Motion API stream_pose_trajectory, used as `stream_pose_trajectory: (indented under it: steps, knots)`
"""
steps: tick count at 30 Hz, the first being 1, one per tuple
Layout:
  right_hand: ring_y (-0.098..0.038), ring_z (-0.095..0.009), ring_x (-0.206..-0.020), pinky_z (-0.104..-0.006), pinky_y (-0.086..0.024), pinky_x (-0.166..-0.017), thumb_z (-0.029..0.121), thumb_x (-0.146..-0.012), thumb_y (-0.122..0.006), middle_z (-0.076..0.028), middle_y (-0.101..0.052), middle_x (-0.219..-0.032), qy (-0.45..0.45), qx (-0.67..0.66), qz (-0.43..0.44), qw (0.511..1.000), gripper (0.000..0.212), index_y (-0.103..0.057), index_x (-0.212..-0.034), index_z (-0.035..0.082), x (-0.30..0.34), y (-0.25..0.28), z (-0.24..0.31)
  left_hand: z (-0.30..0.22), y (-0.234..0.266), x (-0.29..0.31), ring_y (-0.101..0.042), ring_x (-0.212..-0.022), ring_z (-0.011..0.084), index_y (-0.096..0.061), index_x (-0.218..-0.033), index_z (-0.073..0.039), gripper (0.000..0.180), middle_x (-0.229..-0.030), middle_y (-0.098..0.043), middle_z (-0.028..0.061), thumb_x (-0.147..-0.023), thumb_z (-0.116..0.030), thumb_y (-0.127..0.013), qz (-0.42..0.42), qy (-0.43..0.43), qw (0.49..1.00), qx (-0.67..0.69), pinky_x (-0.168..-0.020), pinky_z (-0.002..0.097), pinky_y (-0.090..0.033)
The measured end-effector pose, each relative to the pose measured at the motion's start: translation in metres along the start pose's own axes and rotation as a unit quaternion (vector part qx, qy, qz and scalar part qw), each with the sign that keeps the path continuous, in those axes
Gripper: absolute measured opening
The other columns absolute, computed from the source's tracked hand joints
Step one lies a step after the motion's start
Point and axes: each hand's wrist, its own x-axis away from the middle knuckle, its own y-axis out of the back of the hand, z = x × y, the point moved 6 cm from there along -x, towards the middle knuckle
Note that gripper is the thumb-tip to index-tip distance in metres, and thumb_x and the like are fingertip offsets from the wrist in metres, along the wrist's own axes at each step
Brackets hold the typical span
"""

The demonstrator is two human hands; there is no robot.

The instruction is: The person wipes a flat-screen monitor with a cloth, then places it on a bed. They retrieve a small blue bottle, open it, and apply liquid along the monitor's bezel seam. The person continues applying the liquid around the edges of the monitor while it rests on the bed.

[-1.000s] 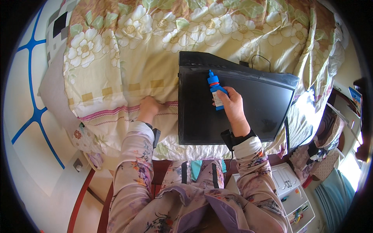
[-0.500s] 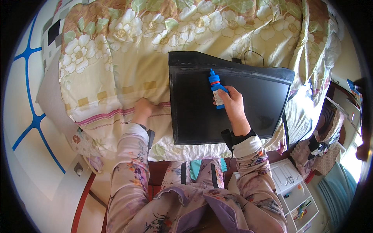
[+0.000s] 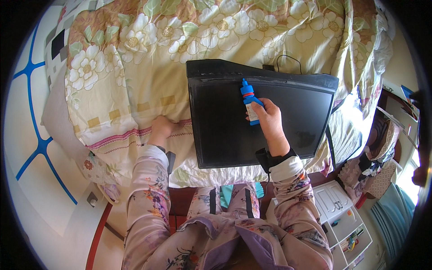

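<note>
My right hand is wrapped round a small blue squeeze bottle with a ribbed nozzle cap, a red ring and a white label. The bottle stands out over the dark screen of a black flat-panel monitor, its nozzle pointing away from me. The monitor lies face up on the bed, its thick black edge on the far side. To the left of the monitor my left hand rests on the yellow bedspread. Its fingers are turned down and mostly hidden, and nothing shows in it.
A thin black cable loops behind the monitor. At the lower right stands a white cabinet with open shelves of small items. Piled cloths and a teal curtain are at the far right. Blue-striped white panels line the left.
The monitor and bedding sit slightly further left in the picture, as my view shifts. My right hand keeps its hold on the bottle, and my left hand stays on the bedspread.
</note>
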Motion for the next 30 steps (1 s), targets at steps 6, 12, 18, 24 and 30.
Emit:
stream_pose_trajectory:
  steps: [6, 12, 18, 24, 30]
  knots:
    - [-0.065, -0.02, -0.073, -0.0298, -0.055, -0.063, 0.018, -0.087, -0.059, -0.014, -0.064, -0.087, 0.005, -0.002, -0.001, 1.0, 0.028, -0.056, -0.101, -0.006, 0.0, 0.003, -0.001, 0.0, 0.0, -0.001, -0.063, -0.098, 0.0329, -0.066, -0.096, 0.007, 0.073, -0.1, -0.064, 0.0264, -0.053, -0.05, -0.081, -0.007, 0.013, 1.0, -0.011, -0.083, 0.036, -0.049]
    - [-0.065, -0.019, -0.073, -0.0298, -0.055, -0.063, 0.019, -0.088, -0.059, -0.014, -0.064, -0.087, 0.013, -0.021, 0.001, 1.0, 0.029, -0.056, -0.102, -0.006, 0.004, 0.007, -0.002, -0.002, -0.005, -0.006, -0.062, -0.1, 0.0325, -0.066, -0.098, 0.003, 0.071, -0.103, -0.063, 0.0248, -0.055, -0.05, -0.08, 0.0, -0.001, 1.0, -0.017, -0.085, 0.0353, -0.049]
    - [-0.065, -0.019, -0.073, -0.0309, -0.055, -0.064, 0.019, -0.087, -0.06, -0.013, -0.063, -0.087, 0.028, -0.054, -0.019, 0.998, 0.03, -0.056, -0.103, -0.006, 0.013, 0.032, 0.007, 0.006, -0.012, -0.015, -0.064, -0.092, 0.0342, -0.067, -0.091, 0.005, 0.076, -0.094, -0.065, 0.0249, -0.053, -0.061, -0.078, -0.025, -0.02, 0.999, -0.044, -0.078, 0.0382, -0.05]
    - [-0.065, -0.02, -0.073, -0.0311, -0.055, -0.065, 0.019, -0.086, -0.06, -0.012, -0.063, -0.086, 0.039, -0.093, -0.063, 0.993, 0.031, -0.056, -0.104, -0.005, 0.019, 0.084, 0.01, 0.018, -0.021, -0.025, -0.058, -0.107, 0.0372, -0.06, -0.103, 0.013, 0.089, -0.11, -0.058, 0.0308, -0.053, -0.059, -0.078, -0.014, 0.016, 0.999, -0.037, -0.091, 0.0366, -0.046]
    - [-0.065, -0.02, -0.071, -0.0302, -0.055, -0.063, 0.017, -0.087, -0.059, -0.014, -0.064, -0.085, 0.03, -0.092, -0.077, 0.992, 0.028, -0.056, -0.101, -0.007, 0.011, 0.112, 0.0, 0.031, -0.029, -0.037, -0.058, -0.106, 0.0369, -0.06, -0.103, 0.011, 0.087, -0.11, -0.059, 0.0301, -0.051, -0.056, -0.081, -0.021, 0.023, 0.999, -0.016, -0.091, 0.0381, -0.046]
